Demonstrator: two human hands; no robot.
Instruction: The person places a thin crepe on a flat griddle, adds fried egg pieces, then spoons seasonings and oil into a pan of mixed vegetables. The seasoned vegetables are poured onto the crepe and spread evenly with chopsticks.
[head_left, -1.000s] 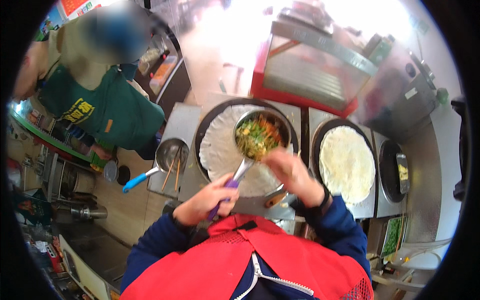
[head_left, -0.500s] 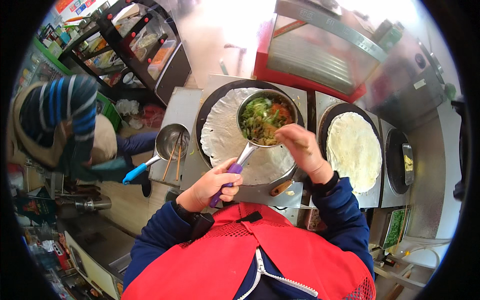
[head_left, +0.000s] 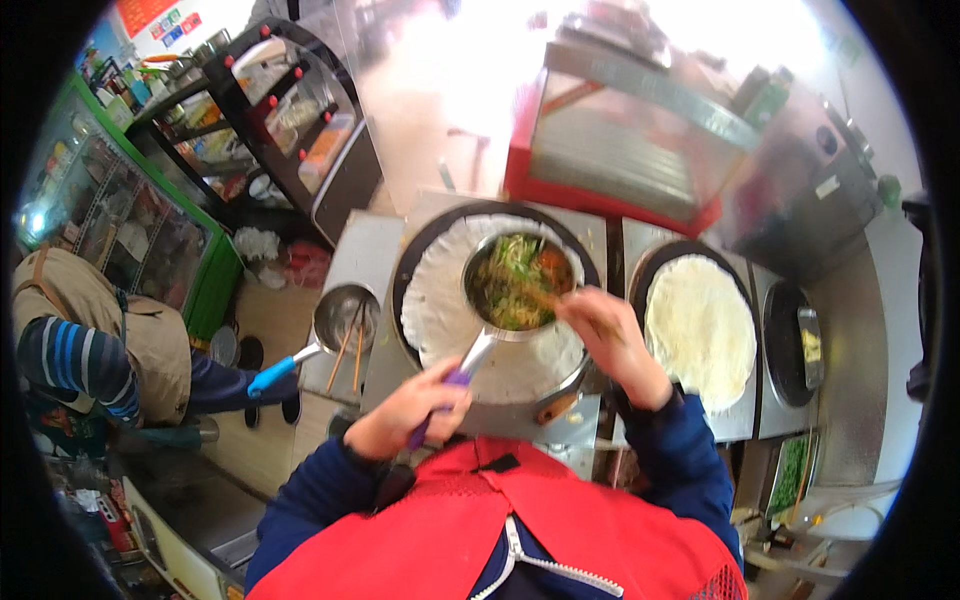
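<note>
My left hand (head_left: 410, 415) was clenched around the purple handle (head_left: 447, 392) of a small metal pan (head_left: 520, 283), forearm coming up from six o'clock and angled toward one o'clock. I held the pan above the thin white crepe (head_left: 470, 300) spread on the round black griddle (head_left: 420, 262) at the centre of the tabletop (head_left: 380, 250); it was full of shredded green and orange vegetables (head_left: 518, 280). My right hand (head_left: 605, 335) reached in from five o'clock, wrist bent, fingers pinched on a thin stick (head_left: 540, 296) whose tip dipped into the vegetables. At three o'clock a second crepe (head_left: 698, 328) lay on another griddle (head_left: 660, 262). At nine o'clock sat a second pan with a blue handle (head_left: 345, 318), chopsticks (head_left: 350, 350) resting in it. Farther toward nine o'clock another person (head_left: 95, 335) was bent low.
</note>
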